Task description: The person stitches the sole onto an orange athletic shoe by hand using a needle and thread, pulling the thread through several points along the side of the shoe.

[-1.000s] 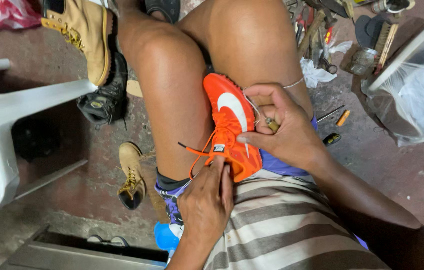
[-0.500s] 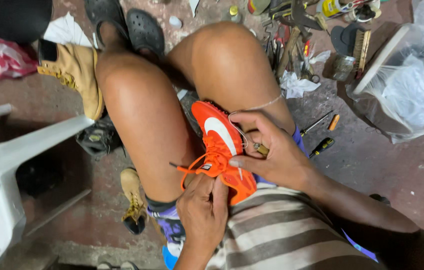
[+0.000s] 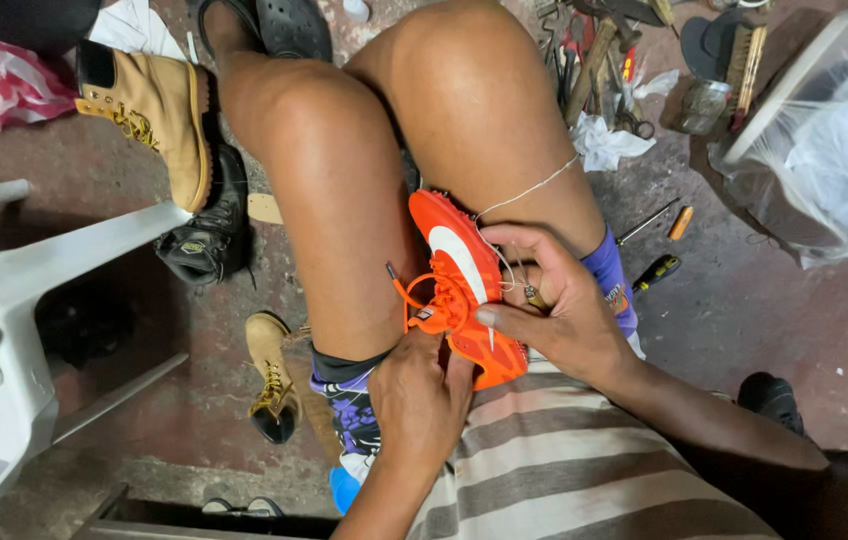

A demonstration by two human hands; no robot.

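Wedged between the 2 knees, the orange shoe (image 3: 464, 285) is pinched by the left hand (image 3: 422, 398) while the right hand (image 3: 554, 310) grips a taut thread (image 3: 524, 192) that might snap if yanked.

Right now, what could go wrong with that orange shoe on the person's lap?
The orange sneaker is only wedged between the bare thighs, steadied by the left hand, so it might slip. The right hand pinches a small metal tool with a taut white thread running over the thigh; a slip could poke skin, or the thread could snag. Tools litter the floor nearby.
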